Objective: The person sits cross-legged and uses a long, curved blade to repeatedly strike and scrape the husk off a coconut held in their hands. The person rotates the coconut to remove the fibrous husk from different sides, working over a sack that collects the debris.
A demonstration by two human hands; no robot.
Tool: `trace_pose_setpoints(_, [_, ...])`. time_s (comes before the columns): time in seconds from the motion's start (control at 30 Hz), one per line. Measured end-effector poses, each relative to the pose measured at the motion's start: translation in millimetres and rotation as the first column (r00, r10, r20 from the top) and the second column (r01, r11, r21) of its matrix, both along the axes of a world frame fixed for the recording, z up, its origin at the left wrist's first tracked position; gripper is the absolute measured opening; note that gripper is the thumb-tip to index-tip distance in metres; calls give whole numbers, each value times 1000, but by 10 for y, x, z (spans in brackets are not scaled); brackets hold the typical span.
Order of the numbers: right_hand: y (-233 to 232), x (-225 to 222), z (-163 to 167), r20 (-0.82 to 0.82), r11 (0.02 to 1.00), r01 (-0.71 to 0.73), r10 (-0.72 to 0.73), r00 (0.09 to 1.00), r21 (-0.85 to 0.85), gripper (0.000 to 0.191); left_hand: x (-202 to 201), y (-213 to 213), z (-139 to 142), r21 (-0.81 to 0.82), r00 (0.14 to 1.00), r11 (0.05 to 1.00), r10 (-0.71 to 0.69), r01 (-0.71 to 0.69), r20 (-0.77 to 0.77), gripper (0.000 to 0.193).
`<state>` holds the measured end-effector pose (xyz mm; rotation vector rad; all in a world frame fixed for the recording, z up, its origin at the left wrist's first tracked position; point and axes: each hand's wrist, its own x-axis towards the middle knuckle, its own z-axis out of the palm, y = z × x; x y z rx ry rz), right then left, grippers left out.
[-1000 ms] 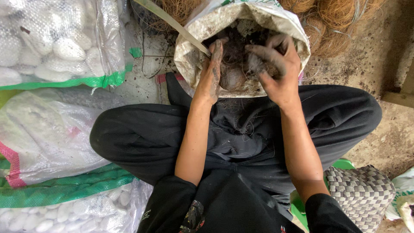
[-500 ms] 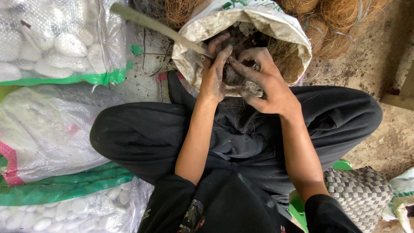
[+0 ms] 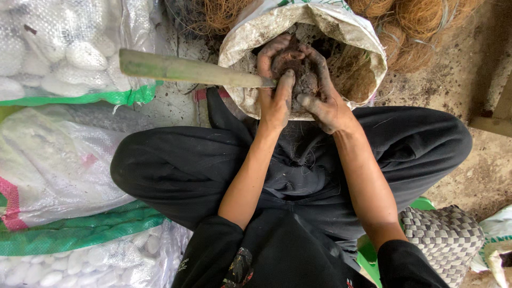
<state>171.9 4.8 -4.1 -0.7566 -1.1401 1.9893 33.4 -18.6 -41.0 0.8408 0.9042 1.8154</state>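
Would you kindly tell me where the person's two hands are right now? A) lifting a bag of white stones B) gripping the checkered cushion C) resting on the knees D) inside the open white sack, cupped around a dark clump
D: the left hand and right hand meet inside the mouth of the white sack, closed around a dark clump of soil-like material.

1. Both hands, left (image 3: 274, 101) and right (image 3: 325, 98), are filling the sack (image 3: 250, 37) mouth around a clump (image 3: 298, 74).
2. A stick (image 3: 186, 69) is crossing the sack's left approach.
3. Pebble bags (image 3: 58, 48) are crowding the left.
4. Coir (image 3: 426, 21) is blocking behind.
5. Bare ground (image 3: 453, 85) is lying open rightward.
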Motion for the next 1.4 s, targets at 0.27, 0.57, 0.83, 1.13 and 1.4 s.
trace_pose_setpoints(0.27, [-141,14,-379,255,983,54,-98,962,175,82,50,-54,-141,-250,937,962,-20,114,349,46])
trace_pose_setpoints(0.57, [-129,40,-564,144,992,98,-86,986,-76,82,12,-82,-104,-87,963,995,-31,56,269,35])
trace_pose_setpoints(0.83, [-163,-167,-481,161,950,305,-312,936,67,63,103,-59,24,-158,923,983,-24,92,384,38])
trace_pose_setpoints(1.13, [-171,-254,-314,12,932,295,-299,954,-210,40,110,-72,-55,-108,991,992,82,-70,107,44])
trace_pose_setpoints(1.4, [-190,-260,-349,-44,912,350,-367,929,-213,37,195,-86,-65,-79,997,996,42,-37,67,36])
